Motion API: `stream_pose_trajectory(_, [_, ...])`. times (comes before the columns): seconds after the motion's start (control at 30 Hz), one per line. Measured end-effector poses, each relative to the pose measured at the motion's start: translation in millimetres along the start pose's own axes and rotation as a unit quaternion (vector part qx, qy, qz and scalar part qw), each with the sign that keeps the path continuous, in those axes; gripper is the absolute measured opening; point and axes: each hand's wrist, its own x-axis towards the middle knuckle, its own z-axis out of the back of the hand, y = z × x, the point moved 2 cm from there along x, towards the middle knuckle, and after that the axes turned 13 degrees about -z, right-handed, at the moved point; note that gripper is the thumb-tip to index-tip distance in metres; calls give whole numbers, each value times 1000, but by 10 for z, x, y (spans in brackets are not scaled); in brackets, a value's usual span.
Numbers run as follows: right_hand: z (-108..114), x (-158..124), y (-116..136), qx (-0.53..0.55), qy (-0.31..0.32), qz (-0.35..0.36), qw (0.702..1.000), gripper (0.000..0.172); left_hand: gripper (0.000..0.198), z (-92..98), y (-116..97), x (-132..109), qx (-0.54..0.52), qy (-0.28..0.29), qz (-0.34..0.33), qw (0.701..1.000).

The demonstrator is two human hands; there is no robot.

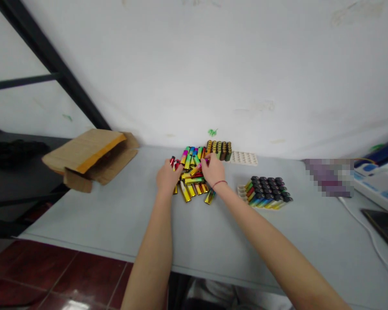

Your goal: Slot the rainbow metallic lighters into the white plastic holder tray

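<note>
A loose pile of shiny tubes (pixel 194 181), gold with pink, green, blue or red ends, lies on the table between my hands. At the pile's left side, my left hand (pixel 168 175) is closed around red shiny tubes (pixel 176 164), its fingertips partly hidden. My right hand (pixel 214 169) reaches over the right side and pinches a pink-and-gold tube (pixel 196 168). Right behind it stands a block of upright gold-topped tubes (pixel 224 150). Another group of upright tubes with black tops (pixel 268 189) sits in a white holder (pixel 242 193) to the right.
A white tray with holes (pixel 245 158) lies by the wall. An open cardboard box (pixel 87 150) rests at the table's left end. On the right are a white cable (pixel 358 219), a dark phone-like device (pixel 384 226) and a white power strip (pixel 380 189).
</note>
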Motion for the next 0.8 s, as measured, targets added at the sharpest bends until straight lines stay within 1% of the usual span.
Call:
stream_pose_trajectory(0.1, [-58,-7,-88,-19,-36,24,999,19,52,-79,-62,-11,25,-31,-37,999])
stream_pose_trajectory(0.17, [-96,-18,-122,-22,-44,33,998,18,51,-116,-93,-30,32,-49,-44,997])
stream_pose_trajectory(0.23, [-122,-39,-137,-27,-50,42,998,19,52,-145,-128,-53,27,-55,-44,997])
stream_pose_trajectory(0.33, [-119,-101,-136,-49,-61,66,995,22,56,-173,-175,-86,25,-47,-43,998])
stream_pose_trajectory(0.4, [-84,-167,-139,-72,-59,86,992,26,59,-176,-177,-103,32,-35,-22,999])
stream_pose_trajectory(0.5, [25,-308,-178,-89,-52,126,987,28,67,-155,-133,-117,41,-29,32,998])
stream_pose_trajectory(0.57, [123,-432,-248,-79,-49,167,982,28,73,-132,-100,-118,43,-28,58,997])
stream_pose_trajectory(0.63, [214,-576,-359,-67,-48,207,975,32,72,-115,-89,-121,44,-18,69,996])
stream_pose_trajectory(0.73, [277,-793,-571,-70,-54,220,971,40,68,-103,-131,-147,54,-3,75,996])
stream_pose_trajectory(0.8, [249,-917,-682,-93,-57,215,970,50,69,-101,-191,-178,60,-2,79,995])
